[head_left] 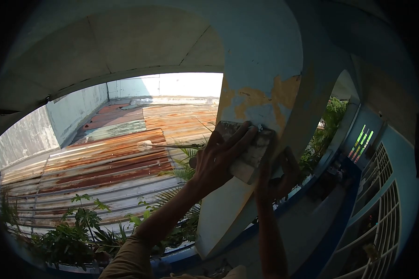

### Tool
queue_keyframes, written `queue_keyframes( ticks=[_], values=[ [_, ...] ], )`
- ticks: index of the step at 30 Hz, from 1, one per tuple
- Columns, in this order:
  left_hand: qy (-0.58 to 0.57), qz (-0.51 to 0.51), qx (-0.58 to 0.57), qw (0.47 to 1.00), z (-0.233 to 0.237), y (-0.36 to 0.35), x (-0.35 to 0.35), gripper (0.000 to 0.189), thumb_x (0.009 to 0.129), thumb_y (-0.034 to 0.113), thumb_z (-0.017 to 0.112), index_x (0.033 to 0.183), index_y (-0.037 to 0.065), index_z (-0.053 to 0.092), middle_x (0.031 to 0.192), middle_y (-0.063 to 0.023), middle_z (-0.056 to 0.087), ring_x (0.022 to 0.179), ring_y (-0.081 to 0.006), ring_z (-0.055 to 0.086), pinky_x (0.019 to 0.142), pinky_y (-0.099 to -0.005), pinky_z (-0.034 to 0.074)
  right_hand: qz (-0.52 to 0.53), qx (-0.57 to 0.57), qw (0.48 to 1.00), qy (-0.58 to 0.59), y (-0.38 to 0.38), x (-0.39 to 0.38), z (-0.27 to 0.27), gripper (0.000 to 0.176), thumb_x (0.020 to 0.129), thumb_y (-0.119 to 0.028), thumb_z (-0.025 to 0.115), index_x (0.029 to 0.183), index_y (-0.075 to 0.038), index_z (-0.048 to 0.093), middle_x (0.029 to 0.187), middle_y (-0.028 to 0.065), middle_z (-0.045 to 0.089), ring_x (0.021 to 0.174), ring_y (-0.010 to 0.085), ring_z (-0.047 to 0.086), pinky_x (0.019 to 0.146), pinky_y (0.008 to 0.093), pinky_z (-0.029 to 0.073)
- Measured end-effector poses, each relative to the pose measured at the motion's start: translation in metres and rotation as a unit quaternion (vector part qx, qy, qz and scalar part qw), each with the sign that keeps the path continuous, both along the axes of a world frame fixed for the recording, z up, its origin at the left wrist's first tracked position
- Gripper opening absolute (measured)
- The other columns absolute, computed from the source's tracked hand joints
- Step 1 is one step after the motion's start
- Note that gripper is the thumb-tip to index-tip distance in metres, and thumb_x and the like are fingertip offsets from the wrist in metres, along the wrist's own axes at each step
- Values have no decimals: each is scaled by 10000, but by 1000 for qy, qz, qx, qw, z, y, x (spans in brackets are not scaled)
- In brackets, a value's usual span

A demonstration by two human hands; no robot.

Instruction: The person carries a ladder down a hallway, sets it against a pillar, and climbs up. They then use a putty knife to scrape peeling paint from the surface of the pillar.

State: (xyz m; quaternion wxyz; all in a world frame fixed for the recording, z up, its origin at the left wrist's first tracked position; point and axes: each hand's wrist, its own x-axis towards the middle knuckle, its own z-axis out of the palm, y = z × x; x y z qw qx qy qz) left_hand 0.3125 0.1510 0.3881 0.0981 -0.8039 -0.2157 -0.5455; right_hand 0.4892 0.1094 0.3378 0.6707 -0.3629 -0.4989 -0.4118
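A blue column (260,42) with peeling yellowish patches rises before me. A worn grey rectangular block (251,162) lies against its face. My left hand (219,158) is on the block, its fingers laid across the upper left part. A thin stick (172,145) with a pale end sticks out leftwards beside this hand; its other end is hidden. At the block's lower right, my right hand (279,181) is by the column's edge in deep shadow. Its thumb and fingers look apart, and nothing can be made out between them.
Rusty corrugated roofing (111,158) spreads outside on the left, with green plants (70,242) below it. On the right, a corridor floor (307,228) runs beside a wall with white window bars (386,204). A curved ceiling (139,42) hangs overhead.
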Motion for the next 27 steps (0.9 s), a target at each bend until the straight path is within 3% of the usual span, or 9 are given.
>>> queue_keyframes(
  ticks=[5,7,10,11,14,16,18,24,27],
  values=[
    [-10,18,-43,999,0,-7,5,883,691,166,836,1520,229,539,1534,23,562,810,-249,549,697,-322,549,3,14,1000,-2,2,-1,1,429,924,-312,749,1175,20,645,1252,218,652,1148,381,641,972,488,543],
    [-29,-19,-20,999,3,-3,4,882,720,172,823,1537,268,503,1537,22,554,971,-268,597,615,-352,575,3,8,1000,5,1,0,2,432,924,-317,750,1173,20,648,1250,218,655,1143,380,644,967,486,545],
    [-24,4,-39,999,3,-9,8,887,716,177,827,1537,264,502,1535,11,556,1017,-282,616,637,-364,584,6,14,1000,7,1,-2,2,437,925,-324,749,1170,24,653,1248,218,657,1142,377,647,965,488,547],
    [-26,0,-64,998,4,-13,10,905,710,111,799,1547,252,486,1535,1,556,1029,-303,619,679,-397,594,3,19,1000,0,1,0,2,442,923,-327,749,1170,26,652,1247,217,658,1142,375,647,967,487,547],
    [-91,24,-59,994,26,-5,30,1027,617,8,789,1568,221,462,1556,-3,535,878,-274,585,757,-363,558,-4,18,1000,0,3,-2,6,451,923,-331,747,1175,29,648,1245,215,659,1140,373,647,971,487,546],
    [-116,36,-18,992,75,10,31,1062,607,-67,740,1583,213,427,1541,-20,546,915,-294,579,789,-398,552,-12,1,1000,3,-3,-1,4,455,923,-332,745,1180,30,645,1245,215,659,1138,371,647,972,488,545],
    [-114,30,-22,993,80,16,28,1038,628,-59,742,1582,207,432,1539,-19,550,897,-294,582,785,-384,548,-4,0,1000,-12,-1,0,4,463,920,-332,747,1185,32,639,1244,214,656,1143,371,642,976,491,543],
    [-41,-5,-14,999,6,1,13,979,666,-26,745,1570,214,458,1527,-14,564,861,-293,582,759,-371,546,17,19,1000,-10,3,0,3,460,912,-329,756,1183,24,640,1241,213,649,1163,376,630,989,499,535],
    [-62,20,-36,997,42,7,17,976,672,0,762,1568,235,455,1543,9,544,948,-308,594,751,-393,571,19,11,1000,-18,0,0,5,439,917,-290,759,1187,36,641,1256,224,648,1161,378,630,988,497,524]
  ],
)
